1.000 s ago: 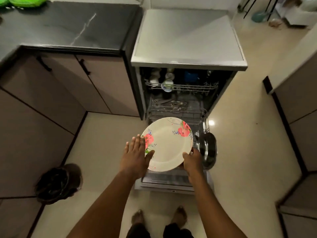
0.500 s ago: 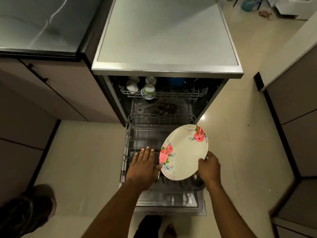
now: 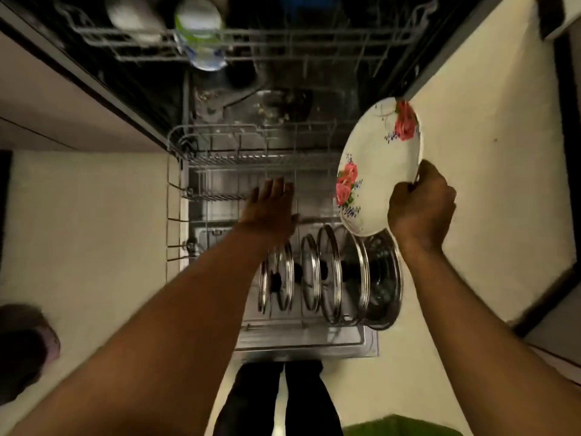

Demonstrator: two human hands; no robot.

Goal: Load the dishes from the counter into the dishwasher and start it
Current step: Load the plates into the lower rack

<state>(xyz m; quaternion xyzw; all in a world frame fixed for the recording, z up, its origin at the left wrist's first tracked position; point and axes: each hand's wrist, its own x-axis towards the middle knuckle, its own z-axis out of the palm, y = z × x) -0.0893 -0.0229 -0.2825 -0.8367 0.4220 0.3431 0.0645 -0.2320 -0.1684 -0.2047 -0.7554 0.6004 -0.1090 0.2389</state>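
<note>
Above the lower rack point(image 3: 220, 158), right hand point(image 3: 419, 209) grips the floral plate point(image 3: 377, 165); left hand point(image 3: 270, 209) spread, apparently empty.

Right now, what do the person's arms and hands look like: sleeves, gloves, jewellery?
The left hand and right hand are ungloved, with no rings visible. The left forearm and right forearm show no sleeve, watch or bracelet as far as the frame's edge.

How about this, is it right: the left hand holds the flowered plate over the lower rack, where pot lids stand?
No. In the head view the right hand holds the flowered plate over the lower rack, where pot lids stand. The left hand holds nothing.
</note>
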